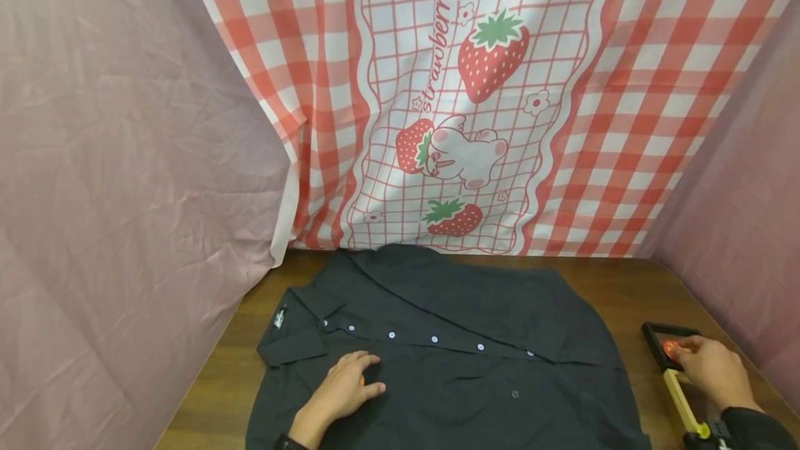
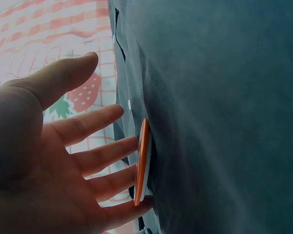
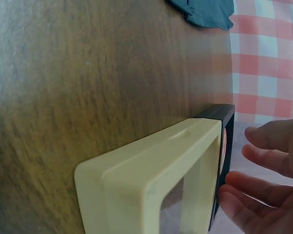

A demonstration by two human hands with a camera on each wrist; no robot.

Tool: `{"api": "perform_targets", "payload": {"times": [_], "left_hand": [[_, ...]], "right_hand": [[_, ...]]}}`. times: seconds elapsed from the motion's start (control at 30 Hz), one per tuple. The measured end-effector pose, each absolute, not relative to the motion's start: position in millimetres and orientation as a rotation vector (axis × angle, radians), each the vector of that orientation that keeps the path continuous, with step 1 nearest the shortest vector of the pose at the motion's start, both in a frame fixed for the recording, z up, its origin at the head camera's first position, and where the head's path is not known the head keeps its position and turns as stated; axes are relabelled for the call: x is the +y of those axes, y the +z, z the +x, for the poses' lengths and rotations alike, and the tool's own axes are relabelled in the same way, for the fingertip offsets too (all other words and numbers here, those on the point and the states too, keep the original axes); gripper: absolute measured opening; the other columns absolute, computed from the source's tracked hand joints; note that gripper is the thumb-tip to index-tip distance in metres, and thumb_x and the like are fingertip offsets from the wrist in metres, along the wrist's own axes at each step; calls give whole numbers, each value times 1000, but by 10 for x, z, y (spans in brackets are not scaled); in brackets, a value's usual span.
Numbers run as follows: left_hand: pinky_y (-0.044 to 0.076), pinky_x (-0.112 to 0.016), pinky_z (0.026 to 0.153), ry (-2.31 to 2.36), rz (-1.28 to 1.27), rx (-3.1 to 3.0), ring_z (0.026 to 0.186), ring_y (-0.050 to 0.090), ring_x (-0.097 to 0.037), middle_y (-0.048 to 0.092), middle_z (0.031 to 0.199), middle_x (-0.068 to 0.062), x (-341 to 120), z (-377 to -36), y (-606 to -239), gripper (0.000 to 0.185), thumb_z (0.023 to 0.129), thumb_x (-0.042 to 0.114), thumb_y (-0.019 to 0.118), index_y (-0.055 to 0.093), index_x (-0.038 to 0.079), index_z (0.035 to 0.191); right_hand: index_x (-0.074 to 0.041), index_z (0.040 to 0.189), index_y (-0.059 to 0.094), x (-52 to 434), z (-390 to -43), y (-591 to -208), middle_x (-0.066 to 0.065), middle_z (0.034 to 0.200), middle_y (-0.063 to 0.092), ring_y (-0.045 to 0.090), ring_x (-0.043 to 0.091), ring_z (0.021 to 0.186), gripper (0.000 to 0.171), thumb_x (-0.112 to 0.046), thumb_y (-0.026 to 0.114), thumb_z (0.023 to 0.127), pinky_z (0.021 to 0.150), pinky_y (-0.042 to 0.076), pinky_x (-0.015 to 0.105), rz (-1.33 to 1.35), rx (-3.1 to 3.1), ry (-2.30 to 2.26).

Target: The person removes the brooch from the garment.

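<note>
A black collared shirt with pale buttons lies spread on the wooden table. Over its front, below the collar, is my left hand, fingers spread in the left wrist view. Beside its fingertips there, a thin disc with an orange edge stands close to the cloth; whether the fingers touch it is hard to tell. My right hand reaches over an open black tray at the table's right. Within that tray an orange round piece shows at the fingertips. The right wrist view has those fingers loosely bent and apart.
A cream tray adjoins the black one. A yellow and black object is partly visible at the bottom right. Checked strawberry cloth hangs behind the table; pink cloth hangs on both sides.
</note>
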State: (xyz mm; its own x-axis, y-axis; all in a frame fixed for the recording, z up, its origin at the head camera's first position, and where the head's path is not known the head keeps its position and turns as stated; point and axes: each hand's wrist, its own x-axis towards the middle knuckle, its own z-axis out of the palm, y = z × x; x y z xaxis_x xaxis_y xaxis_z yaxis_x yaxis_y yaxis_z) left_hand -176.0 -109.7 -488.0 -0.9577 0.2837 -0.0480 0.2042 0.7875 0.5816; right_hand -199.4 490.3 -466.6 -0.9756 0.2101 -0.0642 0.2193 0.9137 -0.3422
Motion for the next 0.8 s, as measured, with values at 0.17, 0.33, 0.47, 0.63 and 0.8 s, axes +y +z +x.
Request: {"api": "perform_targets", "payload": {"times": [0.17, 0.33, 0.47, 0.63, 0.8], "left_hand": [[37, -65, 102, 924, 391, 2836, 127, 47, -45, 55, 133, -24, -1103, -1768, -4869, 48, 85, 29, 73, 62, 2, 123], [35, -67, 103, 944, 377, 2817, 129, 46, -45, 54, 135, -25, -1110, -1740, -4868, 50, 85, 28, 73, 61, 0, 125], [36, -67, 102, 935, 382, 2822, 129, 46, -46, 53, 136, -26, -1113, -1737, -4875, 54, 85, 29, 73, 59, -2, 127], [37, -65, 103, 909, 393, 2846, 129, 47, -45, 54, 136, -25, -1114, -1747, -4876, 58, 84, 29, 74, 57, -1, 130], [37, -64, 104, 908, 379, 2844, 130, 47, -45, 54, 136, -25, -1115, -1745, -4864, 58, 83, 29, 74, 57, -1, 130]], "right_hand": [[15, 111, 58, 4874, -2007, -4618, 35, 103, 64, 59, 54, 88, 45, -27, 57, 95, 67, 48, 54, 357, 3039, -567], [15, 114, 55, 4796, -2006, -4580, 37, 108, 61, 58, 54, 92, 53, -34, 57, 96, 69, 47, 54, 408, 3043, -633], [16, 119, 52, 4740, -2006, -4550, 38, 113, 59, 56, 55, 95, 62, -43, 53, 98, 69, 47, 53, 421, 3063, -667], [15, 120, 51, 4687, -1991, -4561, 36, 108, 61, 58, 54, 91, 62, -43, 49, 99, 68, 47, 53, 347, 3171, -686], [15, 126, 47, 4612, -1969, -4571, 37, 110, 59, 58, 51, 92, 65, -45, 48, 99, 68, 46, 53, 283, 3207, -745]]}}
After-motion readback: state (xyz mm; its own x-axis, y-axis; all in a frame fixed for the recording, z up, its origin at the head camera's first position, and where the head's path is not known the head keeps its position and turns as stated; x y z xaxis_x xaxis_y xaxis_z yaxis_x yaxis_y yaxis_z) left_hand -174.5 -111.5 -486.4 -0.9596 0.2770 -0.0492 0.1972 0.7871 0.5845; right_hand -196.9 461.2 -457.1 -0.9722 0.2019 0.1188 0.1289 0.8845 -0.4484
